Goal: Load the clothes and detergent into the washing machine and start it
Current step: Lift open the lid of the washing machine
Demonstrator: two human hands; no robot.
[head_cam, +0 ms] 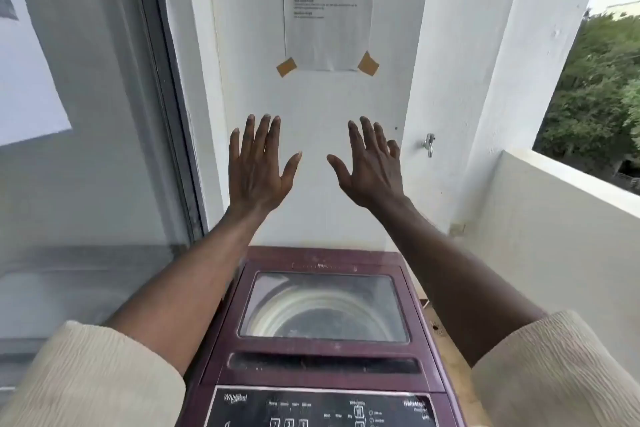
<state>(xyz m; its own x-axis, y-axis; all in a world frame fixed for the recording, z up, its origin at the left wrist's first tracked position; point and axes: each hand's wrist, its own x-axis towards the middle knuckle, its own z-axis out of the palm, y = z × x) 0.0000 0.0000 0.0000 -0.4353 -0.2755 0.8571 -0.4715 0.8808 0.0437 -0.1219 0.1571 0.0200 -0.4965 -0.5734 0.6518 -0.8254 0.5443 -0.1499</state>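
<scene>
- While the washing machine [322, 340] stands shut below us, we hold both hands up before the white wall [311, 149], palms outward and holding nothing.
- Our left hand [258, 170] is spread flat with the fingers apart; our right hand [372, 166] is likewise splayed, thumb out. The two are near each other but not touching, and neither touches the machine.
- The machine is a maroon top-loader directly beneath our forearms. Its glass lid [323, 305] lies closed, and through it the drum looks empty as far as we can tell.
- The control panel [318, 409] sits at the near edge, with its buttons partly cut off by the frame.
- A printed notice [329, 3] is taped to the wall above, and a tap [429, 144] juts out to the right.
- No clothes and no detergent are in view, so we judge loading has not begun.
- The next move, as we read it, calls for lowering a hand to the recessed grip [322, 364] at the lid's front and lifting the lid.
</scene>
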